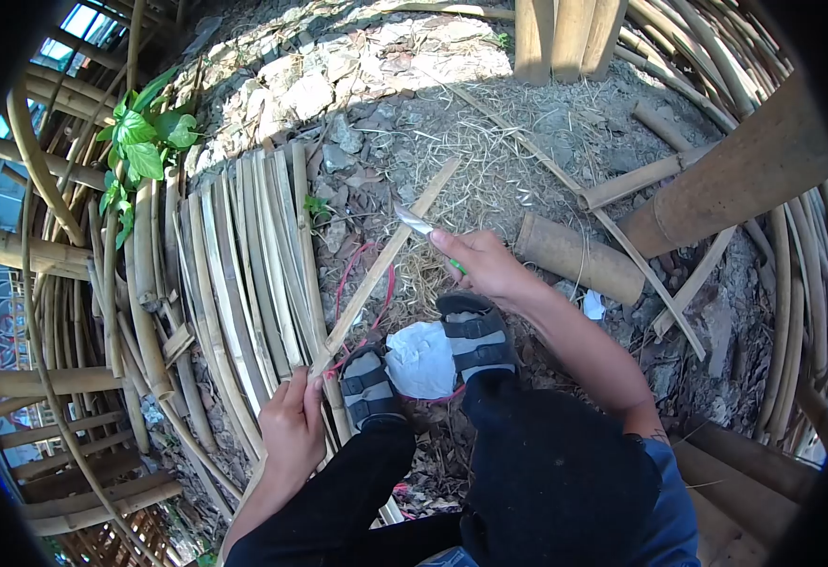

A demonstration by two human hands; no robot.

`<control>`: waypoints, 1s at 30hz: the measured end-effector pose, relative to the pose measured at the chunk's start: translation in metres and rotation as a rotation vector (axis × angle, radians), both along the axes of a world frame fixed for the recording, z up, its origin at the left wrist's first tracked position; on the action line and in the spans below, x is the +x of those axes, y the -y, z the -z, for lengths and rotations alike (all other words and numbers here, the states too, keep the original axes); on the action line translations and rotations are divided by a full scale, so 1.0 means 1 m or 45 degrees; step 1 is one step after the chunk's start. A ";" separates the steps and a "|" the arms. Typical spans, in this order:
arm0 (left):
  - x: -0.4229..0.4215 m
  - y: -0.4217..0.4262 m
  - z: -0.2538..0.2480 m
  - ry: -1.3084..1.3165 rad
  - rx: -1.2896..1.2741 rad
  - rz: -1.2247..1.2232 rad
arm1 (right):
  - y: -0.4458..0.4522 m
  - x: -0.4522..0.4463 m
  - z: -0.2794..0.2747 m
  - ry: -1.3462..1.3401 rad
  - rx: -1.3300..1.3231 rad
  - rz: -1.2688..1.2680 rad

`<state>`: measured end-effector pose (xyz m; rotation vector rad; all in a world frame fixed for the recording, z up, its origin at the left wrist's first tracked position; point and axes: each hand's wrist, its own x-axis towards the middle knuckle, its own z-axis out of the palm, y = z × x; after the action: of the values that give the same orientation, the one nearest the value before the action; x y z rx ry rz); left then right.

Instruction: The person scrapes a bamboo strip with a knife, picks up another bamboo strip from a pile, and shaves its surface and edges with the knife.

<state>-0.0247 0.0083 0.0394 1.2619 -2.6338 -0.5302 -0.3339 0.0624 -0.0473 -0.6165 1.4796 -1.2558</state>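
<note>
My left hand [293, 419] is closed around the near end of a flat bamboo strip [378, 267], which slants up and away to the right. In my right hand [483, 267] is a knife [414, 220], its green handle mostly hidden by my fingers. The blade points up and left and lies at the strip's right edge; whether it touches the strip I cannot tell. A pink string [392, 283] loops on the ground beneath the strip. Just left of the strip lies a row of split bamboo strips [253, 274].
My sandalled feet flank a crumpled white sheet [421, 359]. A cut bamboo piece [579, 258] lies right of my right hand, near a thick bamboo pole [735, 170]. A long thin strip [565, 180] crosses the ground. Bamboo fencing and a green plant [140, 142] stand at left.
</note>
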 end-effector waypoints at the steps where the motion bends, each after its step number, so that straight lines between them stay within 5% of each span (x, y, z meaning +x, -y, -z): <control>1: 0.001 0.000 0.001 0.000 -0.013 0.012 | -0.002 0.001 0.005 0.013 -0.019 -0.096; 22: 0.002 -0.001 0.004 -0.051 0.095 0.017 | 0.000 -0.008 0.014 -0.062 0.034 -0.061; 25: 0.005 -0.001 0.001 0.050 0.089 0.029 | 0.003 -0.047 0.028 -0.088 0.139 0.181; 30: 0.001 0.001 0.002 0.057 0.109 0.044 | -0.007 -0.023 0.031 -0.060 0.209 0.041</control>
<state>-0.0235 0.0076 0.0375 1.2692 -2.7010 -0.6338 -0.3570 0.0692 -0.0788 -0.5178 1.6189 -1.1371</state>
